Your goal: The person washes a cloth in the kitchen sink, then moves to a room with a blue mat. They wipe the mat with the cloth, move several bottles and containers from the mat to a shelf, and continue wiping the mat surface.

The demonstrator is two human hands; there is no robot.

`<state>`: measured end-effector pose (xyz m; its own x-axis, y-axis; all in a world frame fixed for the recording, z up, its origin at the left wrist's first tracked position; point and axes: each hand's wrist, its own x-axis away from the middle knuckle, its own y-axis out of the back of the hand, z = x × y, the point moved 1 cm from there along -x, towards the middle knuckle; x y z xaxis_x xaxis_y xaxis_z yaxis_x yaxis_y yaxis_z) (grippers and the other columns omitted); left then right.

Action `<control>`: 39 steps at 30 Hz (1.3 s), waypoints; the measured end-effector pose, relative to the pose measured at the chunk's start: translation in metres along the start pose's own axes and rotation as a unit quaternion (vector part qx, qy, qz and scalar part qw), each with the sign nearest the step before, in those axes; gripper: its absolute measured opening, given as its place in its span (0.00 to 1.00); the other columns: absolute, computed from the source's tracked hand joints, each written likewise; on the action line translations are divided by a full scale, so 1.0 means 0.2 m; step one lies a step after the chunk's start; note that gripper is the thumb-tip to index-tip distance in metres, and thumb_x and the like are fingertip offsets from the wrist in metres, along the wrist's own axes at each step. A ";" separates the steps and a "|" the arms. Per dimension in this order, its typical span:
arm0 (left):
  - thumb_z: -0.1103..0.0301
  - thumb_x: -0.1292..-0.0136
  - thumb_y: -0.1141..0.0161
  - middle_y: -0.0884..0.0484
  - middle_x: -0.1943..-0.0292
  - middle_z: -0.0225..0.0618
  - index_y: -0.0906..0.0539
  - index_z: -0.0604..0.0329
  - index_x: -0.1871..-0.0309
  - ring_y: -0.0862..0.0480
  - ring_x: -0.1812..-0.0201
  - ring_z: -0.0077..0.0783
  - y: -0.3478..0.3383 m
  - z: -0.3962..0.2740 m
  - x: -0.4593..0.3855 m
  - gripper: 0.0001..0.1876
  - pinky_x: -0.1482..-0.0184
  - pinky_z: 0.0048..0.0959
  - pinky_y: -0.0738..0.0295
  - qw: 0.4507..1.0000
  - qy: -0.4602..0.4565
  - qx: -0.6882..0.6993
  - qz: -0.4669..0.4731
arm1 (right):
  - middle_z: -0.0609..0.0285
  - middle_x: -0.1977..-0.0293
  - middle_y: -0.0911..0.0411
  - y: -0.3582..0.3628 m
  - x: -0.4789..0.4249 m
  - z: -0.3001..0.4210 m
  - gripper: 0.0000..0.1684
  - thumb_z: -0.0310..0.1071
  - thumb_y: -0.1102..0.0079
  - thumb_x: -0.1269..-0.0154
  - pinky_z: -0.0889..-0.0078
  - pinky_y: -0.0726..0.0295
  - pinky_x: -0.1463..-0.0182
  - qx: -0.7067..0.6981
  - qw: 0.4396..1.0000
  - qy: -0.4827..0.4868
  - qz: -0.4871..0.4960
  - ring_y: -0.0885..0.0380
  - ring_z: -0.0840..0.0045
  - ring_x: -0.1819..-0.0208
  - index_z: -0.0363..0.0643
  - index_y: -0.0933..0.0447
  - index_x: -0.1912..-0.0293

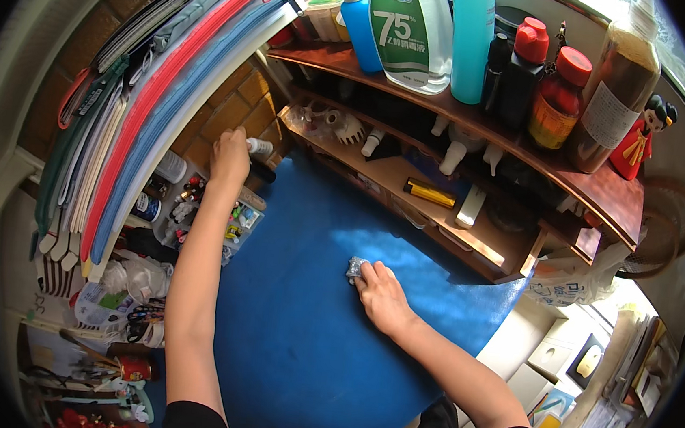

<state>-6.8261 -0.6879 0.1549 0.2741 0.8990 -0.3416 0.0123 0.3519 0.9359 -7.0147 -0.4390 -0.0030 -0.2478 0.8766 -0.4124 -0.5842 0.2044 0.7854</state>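
Observation:
My left hand point(230, 152) reaches to the far left corner of the blue table surface point(283, 331), by a brick-patterned wall. Directly beside its fingers is a small white bottle point(260, 147); whether they grip it is hidden by the back of the hand. A black cylindrical item point(262, 172) lies just below that bottle. Near the middle of the blue surface, my right hand point(383, 297) has its fingertips on a small crumpled grey piece point(357, 268), perhaps cloth or foil, and pinches it against the surface.
A wooden shelf unit point(601, 194) along the back carries a large clear bottle point(407, 67), several other bottles and a red-robed figurine point(633, 138). Its lower tier holds a yellow box point(430, 192). Left are upright folders point(113, 182) and a clear compartment box point(249, 217) of small trinkets.

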 end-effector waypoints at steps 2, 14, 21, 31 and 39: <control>0.77 0.41 0.45 0.21 0.66 0.49 0.21 0.66 0.63 0.20 0.61 0.51 0.14 -0.14 0.07 0.05 0.59 0.41 0.25 0.996 0.000 0.072 -0.049 | 0.55 0.61 0.31 0.00 0.01 -0.02 0.09 0.28 0.48 0.38 0.67 0.28 0.56 0.005 1.000 -0.005 0.001 0.32 0.67 0.59 0.31 0.23 0.69; 0.68 0.38 0.36 0.19 0.60 0.36 0.20 0.68 0.53 0.21 0.61 0.24 0.20 -0.75 0.34 0.14 0.63 0.24 0.22 0.649 0.182 0.734 0.081 | 0.54 0.60 0.31 -0.02 0.01 0.00 0.10 0.27 0.49 0.37 0.65 0.28 0.55 -0.011 1.000 -0.011 -0.014 0.32 0.65 0.59 0.30 0.23 0.70; 0.72 0.36 0.39 0.24 0.62 0.39 0.24 0.71 0.58 0.22 0.64 0.27 0.16 -1.19 0.40 0.10 0.61 0.28 0.17 0.485 0.225 0.844 0.029 | 0.52 0.61 0.31 -0.02 0.00 0.00 0.07 0.28 0.47 0.38 0.62 0.29 0.54 -0.167 0.983 -0.051 -0.062 0.32 0.63 0.59 0.35 0.25 0.61; 0.72 0.35 0.42 0.23 0.64 0.41 0.28 0.72 0.58 0.20 0.64 0.29 0.19 -1.54 0.31 0.11 0.59 0.29 0.16 0.497 0.279 0.821 -0.027 | 0.51 0.46 0.33 -0.04 0.02 -0.03 0.20 0.32 0.51 0.39 0.54 0.37 0.41 -0.232 0.959 -0.135 0.091 0.34 0.57 0.49 0.37 0.25 0.48; 0.79 0.50 0.37 0.19 0.66 0.51 0.24 0.70 0.62 0.19 0.62 0.53 0.10 -1.50 0.27 0.11 0.56 0.41 0.25 0.781 0.053 0.618 -0.076 | 0.47 0.38 0.38 -0.01 0.03 -0.02 0.23 0.35 0.52 0.39 0.51 0.44 0.34 -0.286 0.940 -0.158 0.101 0.38 0.53 0.41 0.37 0.26 0.46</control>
<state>-7.1003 -0.5534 0.1296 0.0996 0.9110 -0.4003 0.9732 -0.0053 0.2300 -7.0188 -0.4361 -0.0083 -0.2092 0.9764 -0.0529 -0.8922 -0.1685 0.4190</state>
